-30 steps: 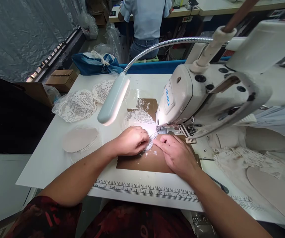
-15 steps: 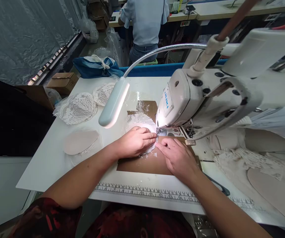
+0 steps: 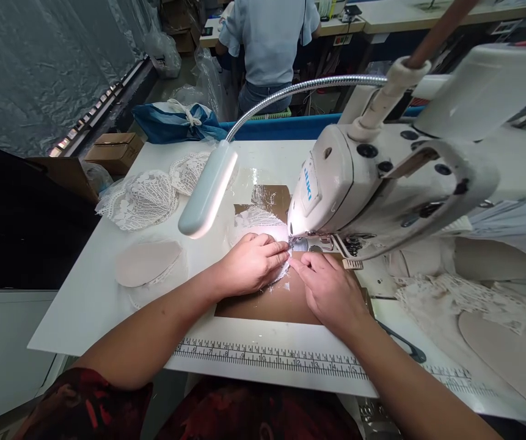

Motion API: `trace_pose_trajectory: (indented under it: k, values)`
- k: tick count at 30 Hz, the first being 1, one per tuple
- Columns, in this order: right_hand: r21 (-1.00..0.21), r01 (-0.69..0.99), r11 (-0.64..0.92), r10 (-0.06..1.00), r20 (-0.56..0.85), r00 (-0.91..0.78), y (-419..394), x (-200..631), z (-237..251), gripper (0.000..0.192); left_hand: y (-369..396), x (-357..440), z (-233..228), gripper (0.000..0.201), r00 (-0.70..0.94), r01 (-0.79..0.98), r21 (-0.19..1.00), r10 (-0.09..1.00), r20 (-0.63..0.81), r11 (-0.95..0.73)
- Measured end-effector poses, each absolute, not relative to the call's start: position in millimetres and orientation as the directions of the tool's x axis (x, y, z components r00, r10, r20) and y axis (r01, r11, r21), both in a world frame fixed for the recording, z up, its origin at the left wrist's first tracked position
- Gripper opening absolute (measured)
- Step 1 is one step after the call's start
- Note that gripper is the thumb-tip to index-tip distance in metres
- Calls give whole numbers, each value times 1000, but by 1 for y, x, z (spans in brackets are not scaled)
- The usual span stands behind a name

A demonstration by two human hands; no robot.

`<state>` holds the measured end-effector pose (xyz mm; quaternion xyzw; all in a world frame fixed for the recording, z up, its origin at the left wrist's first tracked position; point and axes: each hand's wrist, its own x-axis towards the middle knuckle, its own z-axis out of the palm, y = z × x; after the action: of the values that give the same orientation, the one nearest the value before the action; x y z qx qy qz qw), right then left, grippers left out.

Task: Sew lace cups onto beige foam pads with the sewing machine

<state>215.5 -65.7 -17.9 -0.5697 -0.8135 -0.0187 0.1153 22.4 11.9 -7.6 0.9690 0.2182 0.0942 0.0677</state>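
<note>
A white lace bra cup [image 3: 258, 219] lies under the needle area of the white JUKI sewing machine [image 3: 324, 177], on brown cardboard [image 3: 263, 308]. My left hand [image 3: 254, 261] presses on the cup with its fingers together, fingertips close beside the presser foot. At the cup's near edge, just in front of the needle, my right hand [image 3: 329, 290] holds the lace edge with its thumb and curled fingers. Part of the cup is hidden under my left hand. Bright light washes out its middle.
A lamp [image 3: 208, 189] on a bendy neck hangs over the table. Lace cups [image 3: 138, 200] and a beige pad [image 3: 148, 264] lie left. At right are more lace pieces [image 3: 464, 299] and dark scissors [image 3: 402, 342]. A ruler strip [image 3: 263, 357] runs along the front. A person [image 3: 269, 43] sits beyond.
The lace cup has turned and shifted a little under the needle, with less of it showing in front of my left hand. Both hands stay almost in place.
</note>
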Motion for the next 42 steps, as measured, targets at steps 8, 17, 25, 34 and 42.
trace_pose_trajectory:
  k: [8,17,25,34,42]
  values:
    - [-107,953,283,939,235,-252,-60,212,-17,45,11,26,-9,37,859,452,157,476,188,-878]
    - [-177,926,333,923,262,-282,-66,220,-17,39,17,14,-6,30,886,342,277,406,222,-898]
    - [-248,908,338,918,302,-259,-64,217,-16,35,14,19,-10,30,909,277,285,346,233,-918]
    - [-182,928,327,932,226,-284,-62,211,-15,36,10,21,-9,27,893,302,263,369,258,-916]
    - [-107,941,320,924,252,-286,-63,212,-18,40,11,23,-9,30,876,370,245,424,230,-896]
